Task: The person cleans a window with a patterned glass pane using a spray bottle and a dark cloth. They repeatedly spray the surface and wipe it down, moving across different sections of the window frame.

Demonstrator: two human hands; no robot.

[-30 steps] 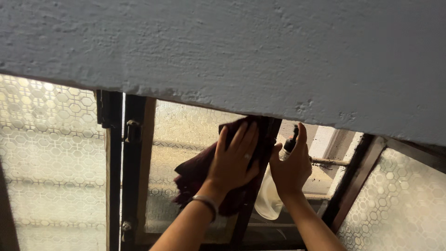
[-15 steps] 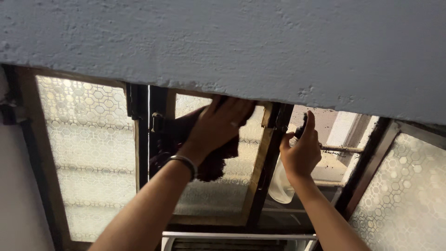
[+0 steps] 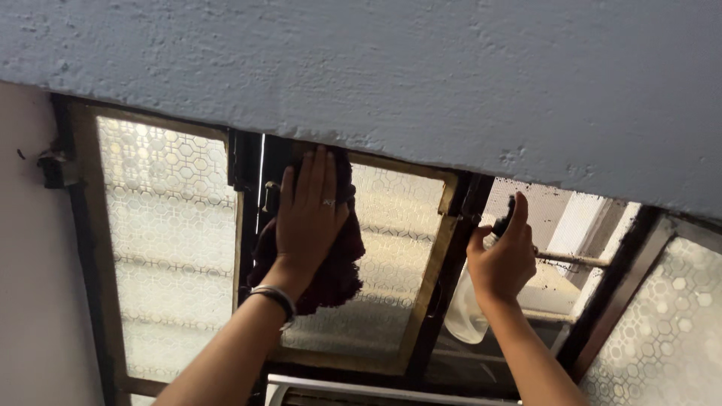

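Left hand [image 3: 307, 218] fingers flat and spread, pressing dark maroon cloth [image 3: 331, 259] onto the upper left corner of the patterned glass pane [image 3: 391, 240]. Right hand [image 3: 500, 259] is wrapped around a spray bottle [image 3: 465, 312], forefinger up on the nozzle. Wiping step, I'd say; next likely needs strokes across the unwiped glass.

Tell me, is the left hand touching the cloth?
Touching. The head view shows the left hand pressed flat on the dark cloth, against the glass pane.
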